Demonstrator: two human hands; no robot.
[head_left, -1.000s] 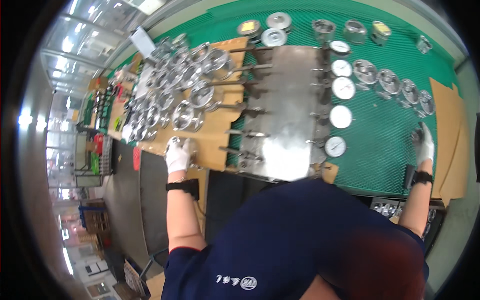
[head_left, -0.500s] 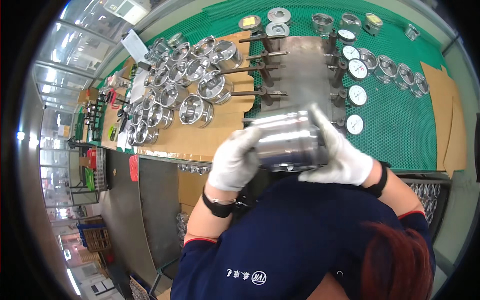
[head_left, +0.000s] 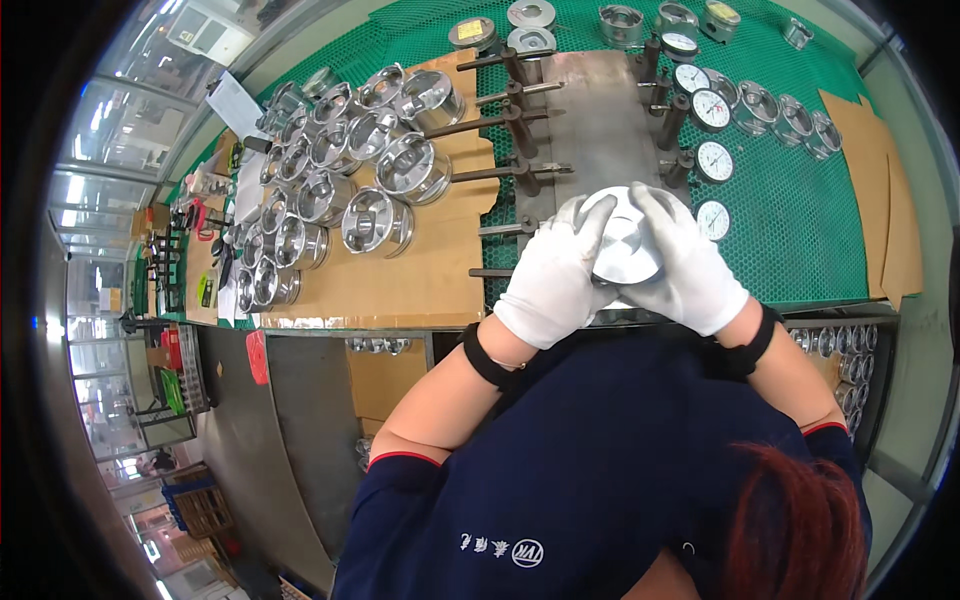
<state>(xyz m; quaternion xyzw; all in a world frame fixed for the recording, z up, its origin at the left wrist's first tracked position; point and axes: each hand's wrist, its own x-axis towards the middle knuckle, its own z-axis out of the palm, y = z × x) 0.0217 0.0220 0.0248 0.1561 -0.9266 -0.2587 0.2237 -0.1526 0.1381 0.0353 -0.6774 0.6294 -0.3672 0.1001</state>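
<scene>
A shiny metal piston (head_left: 624, 248) is held between my two white-gloved hands, over the near end of a flat steel plate (head_left: 592, 120). Its round, smooth top faces up. My left hand (head_left: 553, 275) wraps its left side, fingers curled over the upper rim. From the right, my right hand (head_left: 693, 270) grips the opposite side. The gloves hide the piston's lower part. Along the plate's edges stand dark posts; those on the right carry white dial gauges (head_left: 714, 161), and those on the left bear horizontal rods (head_left: 488, 174).
Many pistons (head_left: 377, 220) stand on a cardboard sheet (head_left: 345, 292) to the left. More pistons (head_left: 793, 118) sit on the green mat (head_left: 790, 210) at right and along the back. Cardboard (head_left: 886, 200) lies at the far right. Stacked pistons (head_left: 852, 370) show beneath the table on the right.
The piston has turned from lying sideways to showing its flat top upward. Both hands have shifted their hold around it, the left moving right and closer to the right hand.
</scene>
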